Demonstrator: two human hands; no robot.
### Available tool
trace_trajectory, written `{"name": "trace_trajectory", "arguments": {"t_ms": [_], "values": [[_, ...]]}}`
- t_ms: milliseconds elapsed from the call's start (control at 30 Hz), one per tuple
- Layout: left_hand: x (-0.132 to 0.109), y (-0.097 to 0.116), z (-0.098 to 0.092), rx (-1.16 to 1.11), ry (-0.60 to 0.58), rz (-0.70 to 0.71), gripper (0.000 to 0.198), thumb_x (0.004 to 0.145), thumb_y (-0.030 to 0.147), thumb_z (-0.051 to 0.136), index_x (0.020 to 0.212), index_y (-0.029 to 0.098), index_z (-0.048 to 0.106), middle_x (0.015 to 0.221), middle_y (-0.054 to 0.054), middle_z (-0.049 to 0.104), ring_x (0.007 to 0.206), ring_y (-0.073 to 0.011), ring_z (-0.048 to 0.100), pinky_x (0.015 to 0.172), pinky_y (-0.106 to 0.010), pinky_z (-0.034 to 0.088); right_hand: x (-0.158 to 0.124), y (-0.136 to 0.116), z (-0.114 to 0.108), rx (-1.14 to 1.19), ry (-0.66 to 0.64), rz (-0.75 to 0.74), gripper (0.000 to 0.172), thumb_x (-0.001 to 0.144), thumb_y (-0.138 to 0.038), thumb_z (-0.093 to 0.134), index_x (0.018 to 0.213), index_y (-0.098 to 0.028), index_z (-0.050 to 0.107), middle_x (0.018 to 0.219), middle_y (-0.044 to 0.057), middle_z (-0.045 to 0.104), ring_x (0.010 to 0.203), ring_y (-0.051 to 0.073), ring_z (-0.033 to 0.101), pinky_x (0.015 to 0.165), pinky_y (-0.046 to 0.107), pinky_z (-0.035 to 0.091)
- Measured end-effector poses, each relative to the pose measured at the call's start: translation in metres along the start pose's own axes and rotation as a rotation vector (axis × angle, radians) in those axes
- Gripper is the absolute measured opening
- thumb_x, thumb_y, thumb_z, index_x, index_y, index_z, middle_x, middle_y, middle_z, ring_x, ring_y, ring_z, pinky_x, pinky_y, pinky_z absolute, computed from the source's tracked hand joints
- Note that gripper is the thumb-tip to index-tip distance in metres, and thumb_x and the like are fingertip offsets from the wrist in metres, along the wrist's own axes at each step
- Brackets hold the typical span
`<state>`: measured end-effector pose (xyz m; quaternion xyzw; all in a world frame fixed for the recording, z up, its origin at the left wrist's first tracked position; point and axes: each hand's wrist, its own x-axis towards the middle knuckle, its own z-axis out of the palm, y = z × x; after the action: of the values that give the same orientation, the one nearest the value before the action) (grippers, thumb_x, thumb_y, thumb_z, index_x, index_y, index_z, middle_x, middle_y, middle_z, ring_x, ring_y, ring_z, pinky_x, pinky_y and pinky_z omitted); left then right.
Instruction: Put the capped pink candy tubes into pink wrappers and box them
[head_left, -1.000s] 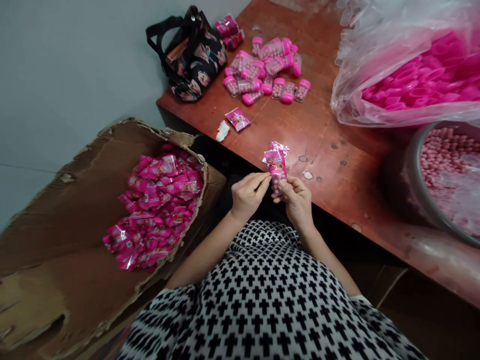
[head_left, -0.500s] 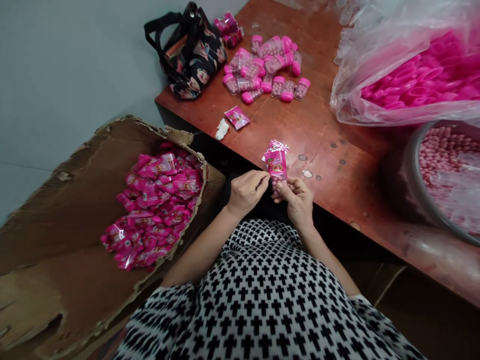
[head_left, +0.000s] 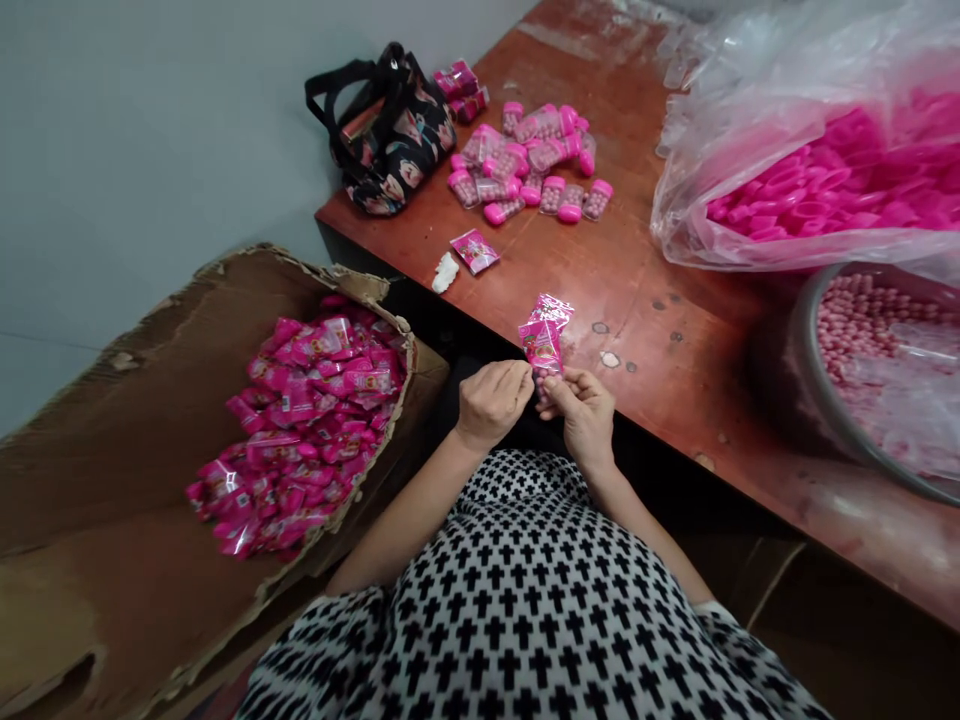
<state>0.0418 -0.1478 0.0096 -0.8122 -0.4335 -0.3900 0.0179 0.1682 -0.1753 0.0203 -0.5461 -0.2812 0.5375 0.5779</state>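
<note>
Just over the table's near edge, my right hand [head_left: 587,415] is closed on a small clear bottle of pink beads [head_left: 545,384], thumb in front. A printed pink wrapper sleeve [head_left: 541,347] covers the bottle's upper part. My left hand [head_left: 495,402] is closed, its fingertips pressed together at the sleeve's lower left side; its fingers partly hide what they pinch. Behind the sleeve, shiny flat wrappers [head_left: 556,308] lie on the table. Farther back are a pink packet [head_left: 475,251] and a crumpled white scrap [head_left: 445,273].
Several pink-capped bead bottles [head_left: 551,150] lie in a pile on the table [head_left: 637,290], beside a floral bag [head_left: 401,150]. At left, a torn cardboard box [head_left: 112,470] holds wrapped bottles [head_left: 300,420]. A plastic bag of pink caps [head_left: 825,180] and a bead tub [head_left: 821,400] stand right.
The view has shifted slightly. Both hands have drawn closer together, and the sleeve on the bottle now leans a little to the left. The right hand keeps its hold.
</note>
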Motion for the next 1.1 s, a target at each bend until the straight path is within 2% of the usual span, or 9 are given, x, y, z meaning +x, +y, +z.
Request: {"name": "trace_trajectory", "arguments": {"t_ms": [133, 233, 300, 400, 500, 667, 800, 933, 1100], "values": [[-0.009, 0.012, -0.001, -0.134, -0.046, -0.020, 0.018, 0.085, 0.020, 0.049, 0.083, 0.017, 0.067, 0.075, -0.007, 0.070, 0.069, -0.0158, 0.066, 0.067, -0.027, 0.051, 0.005, -0.001, 0.001, -0.016, 0.022, -0.023, 0.025, 0.070, -0.033, 0.070, 0.085, -0.016, 0.062, 0.065, -0.002, 0.067, 0.053, 0.010, 0.061, 0.046, 0.020, 0.052], [-0.005, 0.011, -0.005, -0.228, 0.034, -0.203, 0.018, 0.087, 0.020, 0.048, 0.082, 0.018, 0.066, 0.075, -0.005, 0.070, 0.069, -0.0137, 0.065, 0.069, -0.026, 0.051, 0.004, 0.000, 0.001, -0.001, -0.036, -0.001, 0.026, 0.070, -0.034, 0.070, 0.087, -0.016, 0.062, 0.070, -0.001, 0.068, 0.053, 0.009, 0.061, 0.047, 0.020, 0.052], [0.000, 0.007, -0.007, -0.268, 0.088, -0.272, 0.017, 0.087, 0.021, 0.050, 0.086, 0.018, 0.066, 0.080, -0.004, 0.070, 0.073, -0.0131, 0.065, 0.072, -0.025, 0.052, 0.002, -0.001, 0.001, 0.000, -0.046, -0.008, 0.026, 0.071, -0.034, 0.069, 0.089, -0.016, 0.062, 0.073, 0.000, 0.069, 0.054, 0.009, 0.061, 0.048, 0.021, 0.053], [0.003, -0.001, -0.008, -0.251, 0.071, -0.172, 0.018, 0.086, 0.022, 0.052, 0.097, 0.017, 0.065, 0.090, -0.006, 0.070, 0.084, -0.0147, 0.065, 0.079, -0.026, 0.052, -0.002, -0.003, 0.002, -0.061, -0.041, -0.053, 0.027, 0.071, -0.034, 0.069, 0.090, -0.017, 0.061, 0.072, -0.001, 0.067, 0.056, 0.009, 0.061, 0.049, 0.021, 0.053], [0.002, -0.007, -0.008, -0.161, 0.015, -0.036, 0.020, 0.086, 0.020, 0.051, 0.100, 0.017, 0.064, 0.091, -0.007, 0.068, 0.086, -0.0157, 0.064, 0.080, -0.027, 0.051, -0.005, -0.004, 0.002, -0.163, -0.041, -0.113, 0.026, 0.072, -0.033, 0.069, 0.090, -0.017, 0.061, 0.069, -0.003, 0.064, 0.057, 0.009, 0.060, 0.050, 0.021, 0.053], [0.001, -0.014, -0.011, -0.011, -0.049, 0.128, 0.017, 0.088, 0.019, 0.045, 0.091, 0.017, 0.062, 0.087, -0.006, 0.067, 0.080, -0.0157, 0.063, 0.074, -0.027, 0.050, -0.009, 0.000, 0.003, -0.234, -0.050, -0.162, 0.027, 0.072, -0.035, 0.068, 0.091, -0.017, 0.062, 0.068, -0.003, 0.063, 0.056, 0.009, 0.059, 0.052, 0.023, 0.053], [0.006, -0.016, -0.013, 0.106, -0.015, 0.226, 0.017, 0.088, 0.019, 0.044, 0.079, 0.016, 0.058, 0.074, -0.005, 0.063, 0.067, -0.0150, 0.059, 0.063, -0.027, 0.047, -0.013, 0.001, 0.005, -0.266, -0.039, -0.180, 0.027, 0.072, -0.036, 0.068, 0.089, -0.016, 0.061, 0.062, -0.005, 0.061, 0.052, 0.009, 0.058, 0.049, 0.022, 0.053], [0.006, -0.015, -0.013, 0.153, 0.032, 0.240, 0.017, 0.087, 0.018, 0.044, 0.075, 0.016, 0.055, 0.068, -0.003, 0.060, 0.063, -0.0145, 0.056, 0.061, -0.027, 0.044, -0.017, 0.003, 0.009, -0.291, 0.005, -0.186, 0.029, 0.073, -0.037, 0.066, 0.091, -0.015, 0.060, 0.058, -0.005, 0.060, 0.049, 0.009, 0.057, 0.044, 0.021, 0.051], [-0.010, 0.002, -0.011, 0.132, 0.041, 0.113, 0.020, 0.088, 0.018, 0.043, 0.072, 0.016, 0.055, 0.066, -0.003, 0.059, 0.063, -0.0138, 0.057, 0.062, -0.026, 0.043, -0.013, 0.007, 0.011, -0.302, 0.058, -0.198, 0.029, 0.072, -0.038, 0.067, 0.089, -0.015, 0.062, 0.055, -0.006, 0.058, 0.045, 0.008, 0.053, 0.043, 0.020, 0.047]]}}
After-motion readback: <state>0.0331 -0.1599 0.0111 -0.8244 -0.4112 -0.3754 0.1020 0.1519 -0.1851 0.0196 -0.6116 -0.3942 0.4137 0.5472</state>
